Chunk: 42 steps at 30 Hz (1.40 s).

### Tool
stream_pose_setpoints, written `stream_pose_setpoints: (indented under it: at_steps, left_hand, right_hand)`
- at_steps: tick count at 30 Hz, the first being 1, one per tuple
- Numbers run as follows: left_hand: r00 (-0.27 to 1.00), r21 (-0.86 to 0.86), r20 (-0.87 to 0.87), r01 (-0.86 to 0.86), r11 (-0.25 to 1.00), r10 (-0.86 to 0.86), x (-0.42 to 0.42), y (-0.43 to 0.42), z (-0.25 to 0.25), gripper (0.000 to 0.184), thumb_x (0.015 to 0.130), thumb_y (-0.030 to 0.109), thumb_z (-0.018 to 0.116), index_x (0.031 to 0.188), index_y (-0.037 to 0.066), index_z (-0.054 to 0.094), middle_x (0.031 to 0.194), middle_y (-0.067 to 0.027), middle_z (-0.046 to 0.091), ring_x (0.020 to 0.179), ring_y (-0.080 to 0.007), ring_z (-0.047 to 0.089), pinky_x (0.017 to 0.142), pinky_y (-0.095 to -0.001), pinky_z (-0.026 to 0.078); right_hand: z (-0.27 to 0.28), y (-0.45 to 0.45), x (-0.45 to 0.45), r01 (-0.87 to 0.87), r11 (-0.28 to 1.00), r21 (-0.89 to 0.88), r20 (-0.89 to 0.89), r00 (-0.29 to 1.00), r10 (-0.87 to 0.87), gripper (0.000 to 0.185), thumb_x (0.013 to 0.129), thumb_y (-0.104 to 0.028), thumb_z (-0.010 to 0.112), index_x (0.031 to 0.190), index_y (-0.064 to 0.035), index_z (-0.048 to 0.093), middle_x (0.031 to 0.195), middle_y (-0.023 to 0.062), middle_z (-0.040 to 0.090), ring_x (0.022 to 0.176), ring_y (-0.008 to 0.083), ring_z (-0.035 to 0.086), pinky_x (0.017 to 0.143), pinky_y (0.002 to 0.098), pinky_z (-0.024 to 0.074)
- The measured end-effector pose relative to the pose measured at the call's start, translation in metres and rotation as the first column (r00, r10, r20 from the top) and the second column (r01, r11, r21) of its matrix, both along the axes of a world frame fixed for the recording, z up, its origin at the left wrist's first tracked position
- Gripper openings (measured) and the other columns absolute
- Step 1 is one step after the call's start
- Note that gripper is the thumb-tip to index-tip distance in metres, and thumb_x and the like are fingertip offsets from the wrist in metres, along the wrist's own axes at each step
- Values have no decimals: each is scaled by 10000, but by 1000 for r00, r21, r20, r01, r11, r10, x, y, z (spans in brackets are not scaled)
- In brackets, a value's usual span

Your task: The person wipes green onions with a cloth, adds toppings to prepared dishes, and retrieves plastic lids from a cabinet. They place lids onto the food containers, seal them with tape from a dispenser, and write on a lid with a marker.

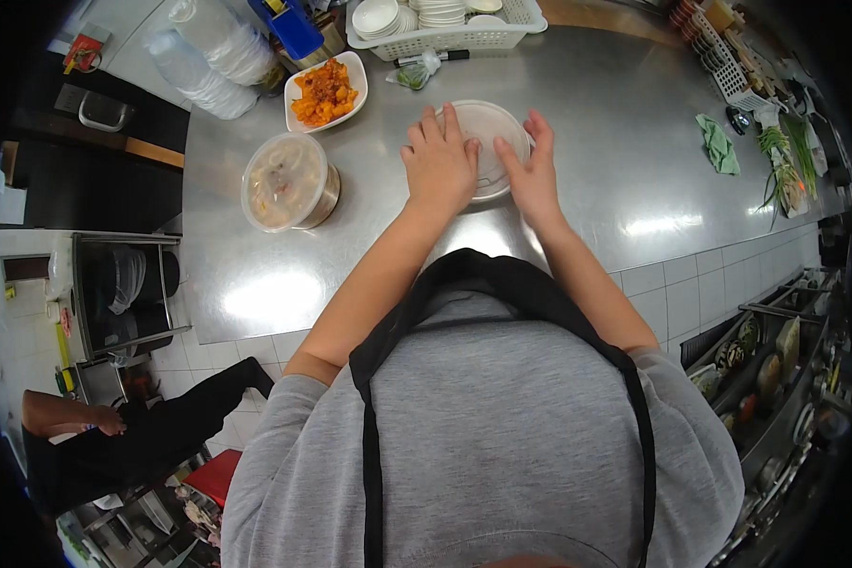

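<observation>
A round container with a pale translucent lid (490,121) rests on the steel table in front of me. My left hand (441,159) lies over the lid's left side, fingers stretched out and apart. At the right rim is my right hand (532,170), its thumb on the lid and its fingers along the far side of the edge. What the container holds cannot be made out. To the left stands a second lidded round tub (289,185) with pale food showing through. Behind it is a white dish (358,71) of orange, sauced food (324,93).
A white basket (454,43) of small dishes stands at the back, near a small tied bag (415,74) and a black marker. Stacked plastic containers (208,62) are at back left. A green cloth (718,145) and scallions (781,156) lie right. Another person (161,426) is at lower left.
</observation>
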<state>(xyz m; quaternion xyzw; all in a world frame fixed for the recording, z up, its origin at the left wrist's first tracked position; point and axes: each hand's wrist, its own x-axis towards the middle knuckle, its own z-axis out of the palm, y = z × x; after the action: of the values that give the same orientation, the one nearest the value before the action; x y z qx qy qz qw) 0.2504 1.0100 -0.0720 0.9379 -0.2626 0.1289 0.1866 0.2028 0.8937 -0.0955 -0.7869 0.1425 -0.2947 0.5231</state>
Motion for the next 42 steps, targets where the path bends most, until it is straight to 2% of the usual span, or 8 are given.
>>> stream_pose_setpoints:
  at_steps: [8,13,16,22,37,38,40,42]
  left_hand:
    - [883,63,-463,-53,997,76,8,16,23,542,859,373,446,1201,-40,369,1046,-208,460,958,-342,504,747,-403,438]
    - [891,-522,-393,-13,853,-227,29,15,-23,306,891,188,408,1124,-2,466,1037,-171,512,956,-265,523,810,-323,424]
    - [616,-731,-628,-257,633,-475,37,7,-27,293,914,185,375,1145,32,467,1037,-94,532,931,-154,513,817,-257,408]
    - [447,-720,-657,-135,680,-607,61,5,-22,244,894,170,431,1086,44,512,992,-62,546,889,-118,507,772,-240,420]
    - [305,-587,-732,171,791,-609,75,9,-10,272,872,259,510,1063,69,547,933,-17,570,850,-90,524,735,-229,436]
    - [306,-587,-734,164,793,-606,72,11,-12,272,872,259,510,1063,69,547,933,-17,570,850,-90,524,735,-229,436]
    - [692,-449,-411,413,792,-594,62,15,-11,263,859,235,530,1045,51,555,930,-34,584,849,-105,530,742,-238,432]
    - [772,-474,-431,246,845,-466,39,22,-4,257,859,217,527,1043,40,554,924,-45,588,848,-110,532,746,-242,429]
  right_hand:
    - [-7,-26,-10,-148,889,433,-79,977,200,348,866,-77,439,1204,-3,416,1078,128,541,980,183,512,857,277,394]
    - [9,-48,10,-181,835,520,-213,919,332,289,893,-123,419,1143,-1,496,1052,74,560,954,130,508,844,237,384]
    - [0,-44,16,-178,912,370,-254,925,283,272,894,-144,431,1106,-4,526,978,65,588,895,116,523,796,227,400]
    - [-3,-41,22,-153,982,108,-254,951,176,282,869,-244,469,1015,-31,584,873,153,626,796,240,604,723,297,447]
    - [16,-33,17,-358,911,-206,-413,875,251,276,852,-275,475,863,-38,616,802,139,605,763,304,575,702,367,442]
    - [15,-35,14,-389,896,-213,-427,862,272,272,857,-272,460,876,-45,608,817,138,594,771,305,568,708,370,438]
    - [13,-30,7,-422,880,-218,-441,847,297,269,863,-270,445,889,-52,600,833,138,584,780,306,561,713,373,435]
    - [11,-24,-3,-323,896,-305,-357,911,206,255,878,-244,412,976,-77,578,878,140,572,805,294,560,725,362,435]
